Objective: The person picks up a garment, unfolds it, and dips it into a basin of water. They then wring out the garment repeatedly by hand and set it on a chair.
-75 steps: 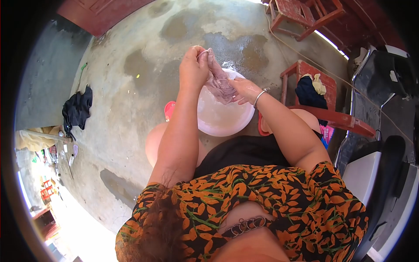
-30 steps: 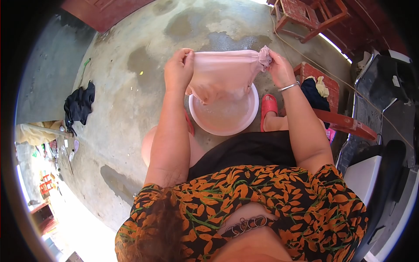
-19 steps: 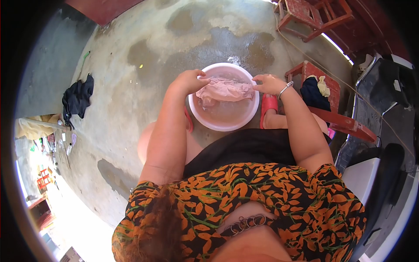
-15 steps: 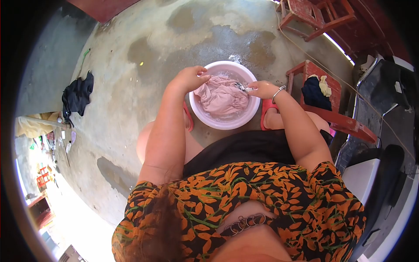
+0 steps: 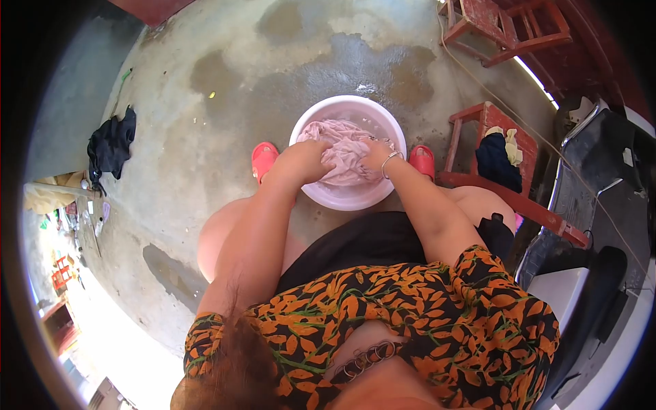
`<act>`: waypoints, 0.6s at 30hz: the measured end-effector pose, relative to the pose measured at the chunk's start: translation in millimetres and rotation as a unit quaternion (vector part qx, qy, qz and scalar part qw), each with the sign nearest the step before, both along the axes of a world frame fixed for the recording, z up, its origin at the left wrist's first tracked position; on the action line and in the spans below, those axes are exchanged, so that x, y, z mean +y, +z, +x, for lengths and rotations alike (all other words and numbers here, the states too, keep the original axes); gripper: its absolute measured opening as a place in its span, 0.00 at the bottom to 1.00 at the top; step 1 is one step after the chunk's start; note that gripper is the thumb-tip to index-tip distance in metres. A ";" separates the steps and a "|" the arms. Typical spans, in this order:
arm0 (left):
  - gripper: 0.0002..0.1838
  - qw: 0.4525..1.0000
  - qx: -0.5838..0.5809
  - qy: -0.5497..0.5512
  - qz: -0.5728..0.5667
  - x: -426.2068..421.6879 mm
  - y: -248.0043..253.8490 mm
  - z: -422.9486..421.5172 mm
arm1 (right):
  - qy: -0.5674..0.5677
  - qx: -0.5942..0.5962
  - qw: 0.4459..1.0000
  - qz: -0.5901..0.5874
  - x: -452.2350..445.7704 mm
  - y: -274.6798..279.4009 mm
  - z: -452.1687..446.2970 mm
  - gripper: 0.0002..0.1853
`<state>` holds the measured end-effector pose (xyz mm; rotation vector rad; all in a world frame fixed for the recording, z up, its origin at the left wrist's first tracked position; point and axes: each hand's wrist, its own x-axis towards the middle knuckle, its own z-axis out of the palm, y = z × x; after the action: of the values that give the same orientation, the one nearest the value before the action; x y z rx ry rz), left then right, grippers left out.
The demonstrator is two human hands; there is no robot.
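A pale pink cloth (image 5: 348, 154) lies bunched and wet in the white-pink basin (image 5: 348, 199), which stands on the floor between two red slippers. At the basin's left side, my left hand (image 5: 307, 162) is on the cloth with its fingers curled into the folds. My right hand (image 5: 378, 156), with a silver bangle at the wrist, is on the right part of the same cloth, its fingertips partly hidden in it. Some water shows around the cloth.
A red stool (image 5: 529, 147) at the right bears dark and cream cloths (image 5: 497, 158). Beyond it stands a black chair (image 5: 588, 157). Another red stool (image 5: 482, 20) is at the top right. A black cloth (image 5: 111, 150) hangs at the left. Wet patches mark the concrete floor.
The pink cloth was held up and stretched between both hands, then lowered into the basin. My hands have since moved inward from the basin's rim onto the cloth.
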<state>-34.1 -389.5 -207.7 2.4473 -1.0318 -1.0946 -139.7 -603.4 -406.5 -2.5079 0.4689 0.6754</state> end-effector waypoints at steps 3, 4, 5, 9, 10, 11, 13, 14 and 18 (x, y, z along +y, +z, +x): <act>0.29 0.999 -0.012 -0.038 0.027 4.0 -9.2 -8.3 | 0.013 -0.036 0.999 0.013 19.9 19.7 -4.0 0.35; 0.29 0.999 -0.012 -0.040 0.029 5.9 -13.2 -8.8 | 0.008 -0.026 1.000 0.000 26.7 34.2 -5.7 0.33; 0.29 0.999 -0.019 -0.040 0.020 9.7 -20.1 -8.9 | 0.007 -0.025 1.000 0.001 29.1 28.0 -7.8 0.33; 0.28 0.999 -0.003 -0.032 0.042 6.0 -18.6 -9.3 | 0.034 0.041 0.999 -0.013 31.9 -3.1 -17.4 0.32; 0.28 0.999 -0.003 -0.032 0.043 4.8 -18.8 -9.2 | 0.062 0.093 0.994 -0.020 33.5 -4.9 -20.2 0.31; 0.28 0.998 0.007 -0.034 0.061 3.5 -18.8 -9.2 | 0.062 0.093 0.994 -0.020 34.7 -2.9 -24.6 0.31; 0.28 0.996 0.016 -0.034 0.079 -1.4 -21.4 -9.8 | 0.147 0.160 0.976 -0.022 31.6 1.2 -36.5 0.36; 0.28 0.997 0.017 -0.035 0.069 -1.3 -24.2 -9.7 | 0.148 0.160 0.976 -0.022 32.6 -1.6 -40.9 0.36; 0.27 0.998 0.015 -0.040 0.052 -4.3 -22.3 -9.8 | 0.253 0.225 0.939 -0.065 34.7 -14.6 -45.9 0.31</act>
<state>-43.9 -393.7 -230.0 2.4816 -1.0989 -1.2352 -185.5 -568.7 -421.1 -2.6076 0.0023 1.4782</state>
